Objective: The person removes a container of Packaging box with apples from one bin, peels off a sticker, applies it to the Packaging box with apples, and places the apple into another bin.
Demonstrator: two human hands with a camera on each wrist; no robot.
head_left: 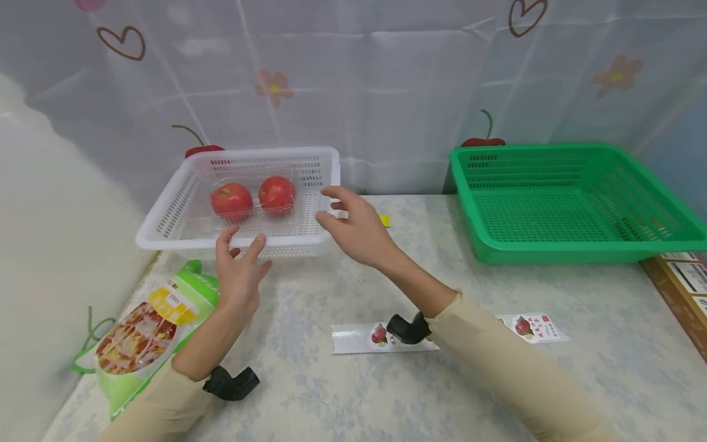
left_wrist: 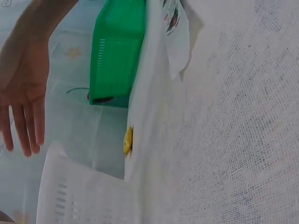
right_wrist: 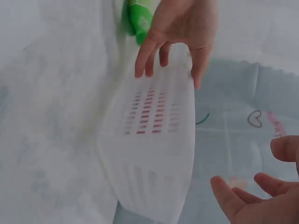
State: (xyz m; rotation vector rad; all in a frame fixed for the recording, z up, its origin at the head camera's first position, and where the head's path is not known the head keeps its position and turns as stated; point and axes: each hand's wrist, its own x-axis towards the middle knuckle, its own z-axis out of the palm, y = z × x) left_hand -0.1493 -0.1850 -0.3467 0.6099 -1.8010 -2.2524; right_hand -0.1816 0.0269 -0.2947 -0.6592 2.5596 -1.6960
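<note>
Two red apples (head_left: 232, 202) lie in clear plastic packaging inside a white perforated basket (head_left: 237, 244). My left hand (head_left: 239, 276) is at the basket's near long side, its fingertips right at the rim; in the right wrist view the fingers are loosely spread against the outer wall. At the basket's right end, my right hand (head_left: 359, 230) hovers by the rim with relaxed, parted fingers and nothing between them. In the left wrist view the right hand (left_wrist: 25, 88) hangs with straight fingers above the basket corner (left_wrist: 84, 196).
A green basket (head_left: 480, 253) stands at the back right. A green snack-like bag (head_left: 149, 337) lies at the left. On the patterned tabletop is a printed label strip (head_left: 353, 339). A small yellow object (head_left: 385, 220) lies behind my right hand, near the patterned curtain (head_left: 386, 92).
</note>
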